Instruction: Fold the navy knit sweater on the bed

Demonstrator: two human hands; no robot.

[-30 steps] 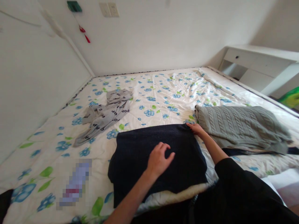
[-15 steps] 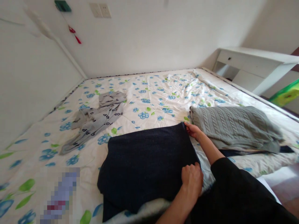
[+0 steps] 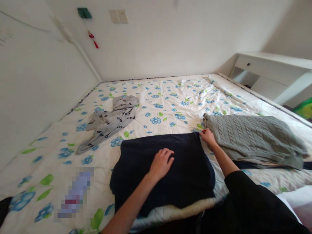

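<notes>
A dark navy folded garment (image 3: 138, 165) lies near the front edge of the bed; its exact kind is not plain. My right hand (image 3: 207, 136) pinches its far right corner between thumb and fingers. Over the middle of the cloth is my left hand (image 3: 162, 163), palm down, fingers slightly bent and apart, holding nothing. I cannot tell whether it presses on the fabric. Just right of my right hand lies a folded grey-green cable-knit sweater (image 3: 253, 138), with darker cloth showing under its near edge.
A crumpled grey garment with black lettering (image 3: 109, 125) lies to the left on the flowered bedsheet (image 3: 156, 121). A blurred purple-blue item (image 3: 76, 195) is at the near left. A white desk with a drawer (image 3: 270, 73) stands beyond the bed's right side.
My left hand has let go of the garment's right edge and moved left and up over its middle. My right hand keeps hold of the far corner. The view has shifted slightly left.
</notes>
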